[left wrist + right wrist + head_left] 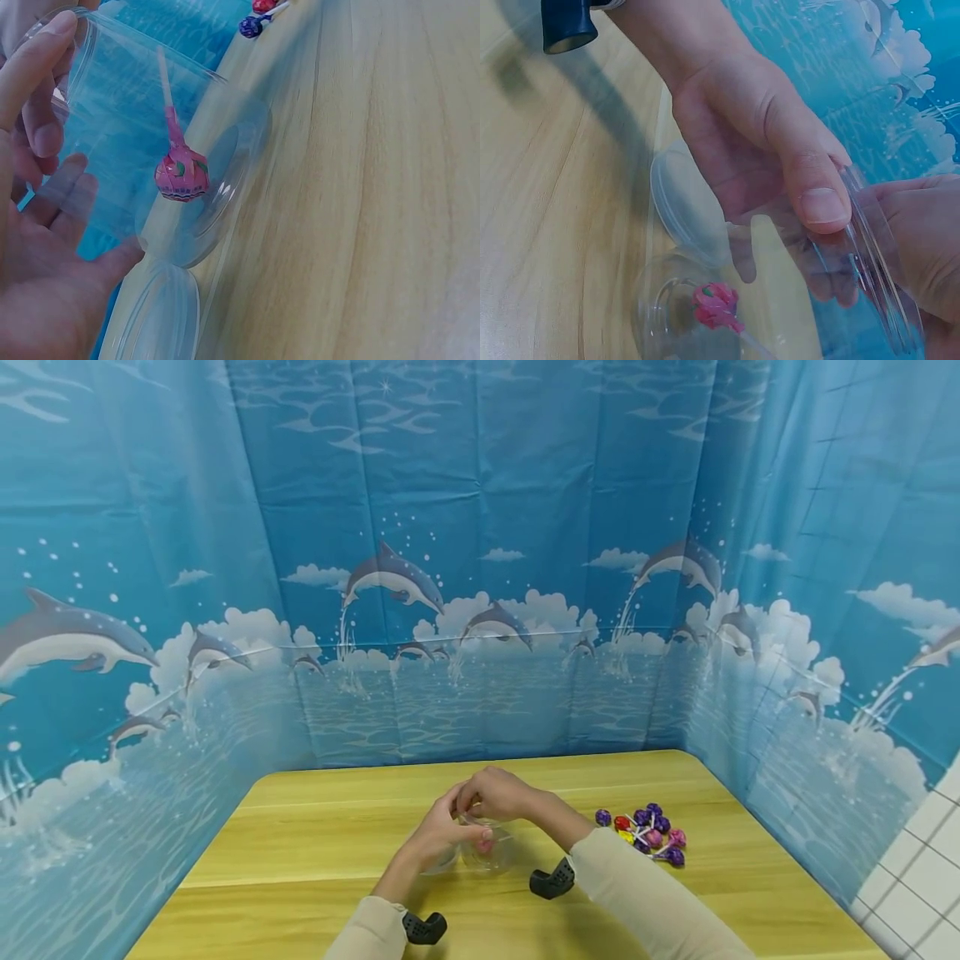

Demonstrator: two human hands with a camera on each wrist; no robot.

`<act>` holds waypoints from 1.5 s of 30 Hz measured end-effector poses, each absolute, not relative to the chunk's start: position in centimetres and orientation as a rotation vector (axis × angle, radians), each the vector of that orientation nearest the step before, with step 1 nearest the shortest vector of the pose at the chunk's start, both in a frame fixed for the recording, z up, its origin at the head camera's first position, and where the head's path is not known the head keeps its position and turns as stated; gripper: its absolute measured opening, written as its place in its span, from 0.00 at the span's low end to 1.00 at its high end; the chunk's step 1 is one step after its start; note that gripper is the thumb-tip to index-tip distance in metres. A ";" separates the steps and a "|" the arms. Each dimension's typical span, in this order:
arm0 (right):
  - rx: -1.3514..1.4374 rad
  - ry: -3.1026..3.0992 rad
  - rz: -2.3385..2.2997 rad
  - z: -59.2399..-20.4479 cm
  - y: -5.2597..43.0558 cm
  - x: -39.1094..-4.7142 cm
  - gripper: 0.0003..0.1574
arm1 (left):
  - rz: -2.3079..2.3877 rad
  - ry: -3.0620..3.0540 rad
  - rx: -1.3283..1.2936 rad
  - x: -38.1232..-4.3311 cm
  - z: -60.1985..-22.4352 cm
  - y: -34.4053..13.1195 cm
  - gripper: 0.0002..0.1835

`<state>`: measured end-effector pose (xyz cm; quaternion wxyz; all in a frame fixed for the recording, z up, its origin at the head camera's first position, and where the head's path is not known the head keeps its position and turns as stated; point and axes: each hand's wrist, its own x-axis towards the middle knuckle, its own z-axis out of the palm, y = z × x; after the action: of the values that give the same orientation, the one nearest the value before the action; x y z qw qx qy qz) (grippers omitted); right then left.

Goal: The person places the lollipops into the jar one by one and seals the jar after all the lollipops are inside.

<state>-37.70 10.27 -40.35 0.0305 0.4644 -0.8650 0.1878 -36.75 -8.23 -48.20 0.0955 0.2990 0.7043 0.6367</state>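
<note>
A clear plastic cup stands on the table with a pink-wrapped lollipop inside, its white stick pointing up. My left hand holds the cup near its top. Its thumb lies on the near side, and the fingers show through the clear wall in the right wrist view. From the right, my right hand reaches over the cup's mouth, fingers bent down at the rim. Whether those fingers pinch anything I cannot tell. Beside the cup, on its left, a clear round lid lies on the table.
To the right on the wooden table lies a loose group of lollipops in purple, red, yellow and pink wrappers. A blue dolphin-print curtain hangs behind and along both sides. A black camera sits at my left wrist.
</note>
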 end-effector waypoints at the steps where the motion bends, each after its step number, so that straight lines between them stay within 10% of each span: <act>1: 1.435 -2.657 0.601 -40.4 10.4 -37.7 0.10 | 1.891 2.086 0.887 -36.7 -48.2 -8.2 0.41; 45: 1.172 -2.654 0.977 -39.0 19.6 -36.0 0.18 | 1.901 2.149 0.858 -37.0 -48.6 -8.0 0.46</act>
<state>-35.96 19.64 -39.01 0.0404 0.3824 -0.8663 0.3189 -37.00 -8.03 -48.57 0.0733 0.2858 0.7156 0.6332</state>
